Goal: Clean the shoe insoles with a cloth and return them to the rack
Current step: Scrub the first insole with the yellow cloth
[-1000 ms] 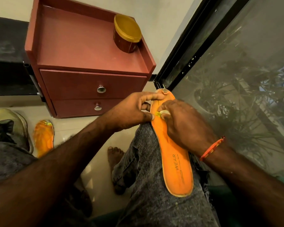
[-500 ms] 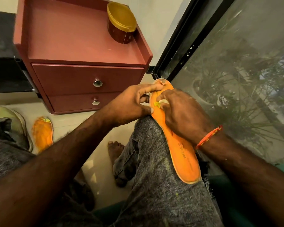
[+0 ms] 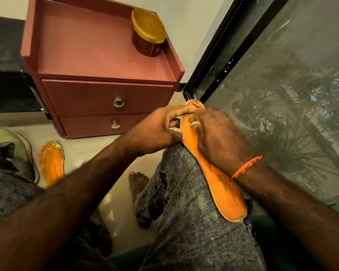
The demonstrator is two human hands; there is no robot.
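An orange insole [image 3: 223,192] lies lengthwise on my right knee, heel toward me, toe pointing away. My left hand [image 3: 157,132] pinches its toe end, index finger stretched over the tip and thumb against the edge. My right hand [image 3: 217,137] presses down on the front half, fingers curled around a small pale yellowish scrap [image 3: 193,123] that is mostly hidden. Whether that scrap is a cloth I cannot tell. A second orange insole [image 3: 52,163] lies on the floor at the left.
A reddish two-drawer cabinet [image 3: 106,102] stands ahead, with a gold-lidded jar [image 3: 148,32] on top. A greenish shoe [image 3: 10,151] sits on the floor at far left. A glass door with a black frame [image 3: 223,47] runs along the right. My bare foot [image 3: 137,182] rests below.
My right hand has slid a little farther toward the toe of the insole. The insole has tilted slightly on my knee, and the view has shifted.
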